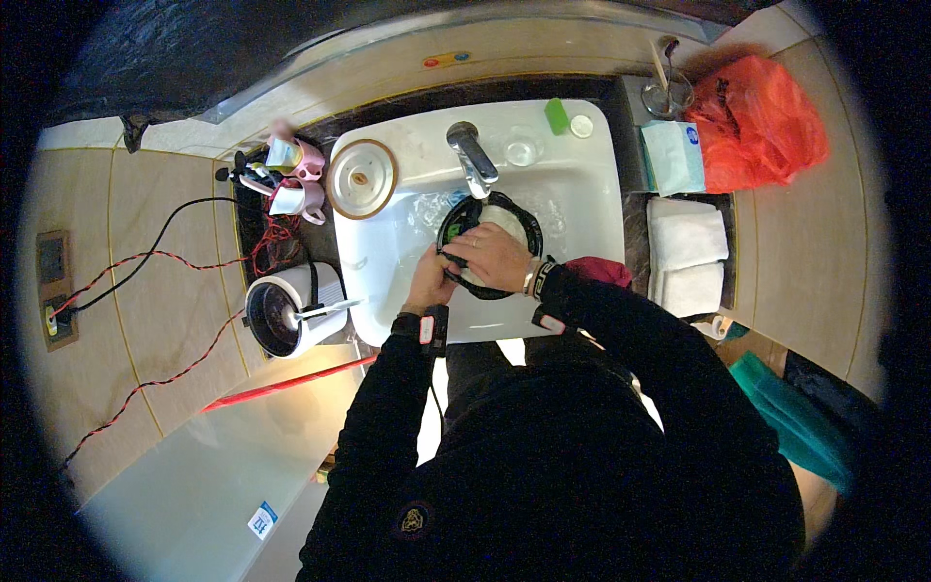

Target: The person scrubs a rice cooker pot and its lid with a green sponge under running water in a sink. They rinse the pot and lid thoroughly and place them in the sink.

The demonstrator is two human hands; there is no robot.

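Note:
Over the white washbasin [385,269], my left hand [433,275] grips the near-left edge of a round part with a black rim [537,227] and a pale middle. My right hand [493,253] lies across that part, its fingers bent over the left side of the rim. Both hands hide much of the part, and whether a cloth or sponge is under the right fingers cannot be told. Just beyond the part is the chrome tap [474,160], its spout close to the far rim. Water shows in the bowl on both sides.
A round lid with a brown edge [362,179] rests on the basin's left corner. Left of it stand pink cups [309,160] and a white cylindrical appliance [320,287]. A green sponge [556,116], folded white towels [687,251] and a red plastic bag [764,124] are rightward.

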